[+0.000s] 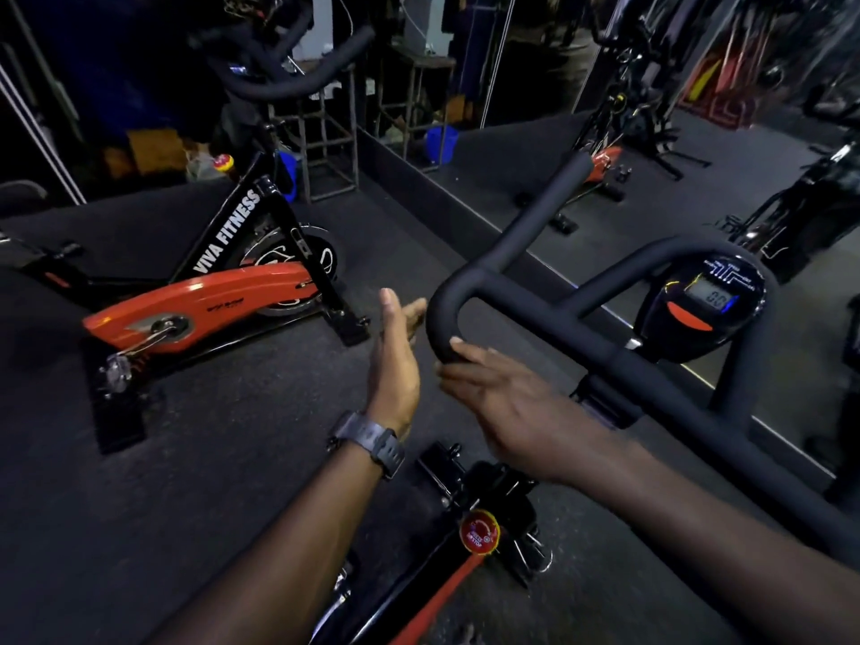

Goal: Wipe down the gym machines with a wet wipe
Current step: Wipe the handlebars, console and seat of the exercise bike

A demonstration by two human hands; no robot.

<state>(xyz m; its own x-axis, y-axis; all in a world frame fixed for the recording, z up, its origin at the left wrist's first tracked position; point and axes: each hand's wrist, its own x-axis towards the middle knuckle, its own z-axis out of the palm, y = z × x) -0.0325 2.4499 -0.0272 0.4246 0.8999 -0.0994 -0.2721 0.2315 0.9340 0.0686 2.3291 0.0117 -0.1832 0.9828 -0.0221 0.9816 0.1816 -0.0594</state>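
Right hand [507, 407]: fingers extended, fingertips touching the underside of the handlebar [521, 318] at its lower left bend. The fingers lie nearly straight and do not wrap the bar. No wipe can be made out under or in this hand; motion blur prevents certainty.

Left hand [395, 360]: held edge-up just left of the same bend, fingers straight and together, palm facing the bar, apart from it. It holds nothing. A dark watch [370, 442] sits on the wrist.

Handlebar: black, padded, belonging to the near bike. One horn rises from the bend toward the upper right; a crossbar runs right and down toward the frame's right edge. A console [702, 304] with a lit display and an orange button is mounted on the bar's right part. Below the hands, a red knob [479, 533] sits on the near bike's frame.

Second bike [204, 300]: stands on the dark floor [186, 458] at left, well apart from the hands, black frame marked "VIVA FITNESS" with an orange guard.

A mirror [675, 146] runs along the floor edge at upper right, reflecting bikes.
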